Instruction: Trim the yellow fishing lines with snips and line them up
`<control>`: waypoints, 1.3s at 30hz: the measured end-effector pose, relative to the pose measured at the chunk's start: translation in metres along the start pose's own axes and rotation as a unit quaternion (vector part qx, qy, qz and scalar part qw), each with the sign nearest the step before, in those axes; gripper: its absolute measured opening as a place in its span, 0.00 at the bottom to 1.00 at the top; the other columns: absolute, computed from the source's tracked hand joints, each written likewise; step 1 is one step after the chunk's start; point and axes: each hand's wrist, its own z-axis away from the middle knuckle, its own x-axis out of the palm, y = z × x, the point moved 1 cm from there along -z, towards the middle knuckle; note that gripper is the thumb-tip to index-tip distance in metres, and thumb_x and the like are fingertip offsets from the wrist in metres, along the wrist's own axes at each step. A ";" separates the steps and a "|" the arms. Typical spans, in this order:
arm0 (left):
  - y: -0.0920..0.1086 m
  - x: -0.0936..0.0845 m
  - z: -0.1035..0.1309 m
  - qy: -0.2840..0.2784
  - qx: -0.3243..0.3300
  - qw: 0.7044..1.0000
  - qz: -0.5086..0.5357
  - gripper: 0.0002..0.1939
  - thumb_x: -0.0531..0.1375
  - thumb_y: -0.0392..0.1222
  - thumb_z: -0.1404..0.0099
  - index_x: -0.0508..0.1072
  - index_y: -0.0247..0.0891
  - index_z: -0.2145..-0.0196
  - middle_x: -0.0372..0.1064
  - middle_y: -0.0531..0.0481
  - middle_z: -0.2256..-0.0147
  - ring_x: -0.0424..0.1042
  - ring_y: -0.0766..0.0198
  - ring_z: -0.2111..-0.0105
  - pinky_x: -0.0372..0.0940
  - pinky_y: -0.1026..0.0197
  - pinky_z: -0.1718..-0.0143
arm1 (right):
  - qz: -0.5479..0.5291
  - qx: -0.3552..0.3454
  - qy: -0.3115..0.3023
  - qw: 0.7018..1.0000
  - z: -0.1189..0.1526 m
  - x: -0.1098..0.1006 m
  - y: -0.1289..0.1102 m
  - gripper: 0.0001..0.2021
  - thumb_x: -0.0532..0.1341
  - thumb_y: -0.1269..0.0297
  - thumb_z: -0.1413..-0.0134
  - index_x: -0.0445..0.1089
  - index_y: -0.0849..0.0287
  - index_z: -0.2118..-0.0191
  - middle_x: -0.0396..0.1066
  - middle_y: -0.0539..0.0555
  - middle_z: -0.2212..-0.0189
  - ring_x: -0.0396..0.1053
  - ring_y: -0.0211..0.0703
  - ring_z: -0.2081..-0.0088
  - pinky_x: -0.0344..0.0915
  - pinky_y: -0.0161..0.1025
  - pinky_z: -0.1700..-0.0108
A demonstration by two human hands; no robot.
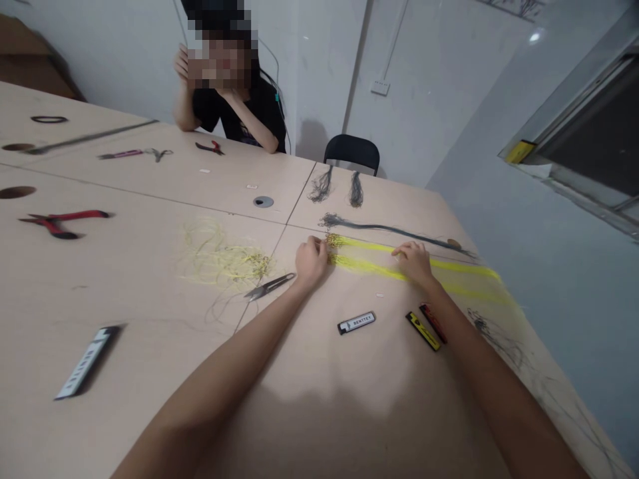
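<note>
We seem to be aligning yellow cords (367,246); left hand (312,261) and right hand (415,261) curl, grip unclear; next calls for even spacing.

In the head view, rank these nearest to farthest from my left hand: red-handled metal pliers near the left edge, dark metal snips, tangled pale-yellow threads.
From your left hand:
1. Dark metal snips, just left.
2. Tangled pale-yellow threads, farther left.
3. Red-handled metal pliers, near the left edge.
</note>
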 end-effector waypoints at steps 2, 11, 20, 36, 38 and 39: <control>0.000 0.000 0.000 0.000 -0.001 1.000 0.000 0.11 0.49 0.43 0.29 0.70 0.38 0.63 0.76 0.39 0.60 0.72 0.50 0.57 0.63 0.54 0.57 | 0.005 0.005 -0.003 1.000 0.000 -0.004 0.004 0.17 0.53 0.76 0.48 0.80 0.56 0.68 0.74 0.59 0.58 0.62 0.54 0.53 0.56 0.48 0.51; 0.001 -0.001 0.000 -0.005 0.000 1.000 -0.008 0.13 0.49 0.43 0.29 0.71 0.36 0.61 0.76 0.38 0.60 0.72 0.50 0.58 0.63 0.53 0.58 | 0.012 -0.010 -0.031 0.999 0.014 -0.025 0.019 0.16 0.54 0.72 0.47 0.81 0.53 0.69 0.75 0.57 0.60 0.63 0.52 0.58 0.57 0.47 0.55; 0.009 0.008 0.013 -0.074 0.316 0.940 -0.109 0.20 0.50 0.43 0.29 0.69 0.34 0.44 0.71 0.37 0.47 0.63 0.46 0.43 0.57 0.44 0.41 | 0.007 -0.069 -0.032 0.997 0.020 -0.022 0.009 0.22 0.52 0.75 0.44 0.79 0.53 0.54 0.75 0.57 0.56 0.65 0.52 0.54 0.59 0.48 0.50; 0.000 0.020 0.016 -0.176 0.383 0.890 -0.173 0.31 0.46 0.54 0.27 0.59 0.32 0.34 0.63 0.36 0.38 0.57 0.46 0.37 0.46 0.44 0.34 | 0.003 -0.137 -0.040 0.990 0.013 0.005 -0.049 0.22 0.52 0.74 0.40 0.76 0.50 0.47 0.69 0.59 0.46 0.60 0.54 0.47 0.57 0.50 0.45; 0.001 0.019 0.016 -0.170 0.390 0.891 -0.160 0.30 0.46 0.53 0.27 0.60 0.33 0.34 0.65 0.37 0.40 0.59 0.46 0.39 0.48 0.43 0.35 | 0.011 -0.123 -0.036 0.992 0.011 0.005 -0.048 0.22 0.52 0.75 0.40 0.78 0.50 0.49 0.70 0.59 0.47 0.60 0.55 0.48 0.57 0.50 0.46; 0.001 0.019 0.016 -0.167 0.394 0.891 -0.152 0.30 0.46 0.53 0.27 0.61 0.34 0.35 0.66 0.38 0.40 0.60 0.46 0.39 0.49 0.42 0.36 | 0.016 -0.117 -0.035 0.992 0.009 0.004 -0.047 0.22 0.52 0.75 0.40 0.78 0.50 0.50 0.70 0.59 0.48 0.60 0.55 0.49 0.57 0.51 0.46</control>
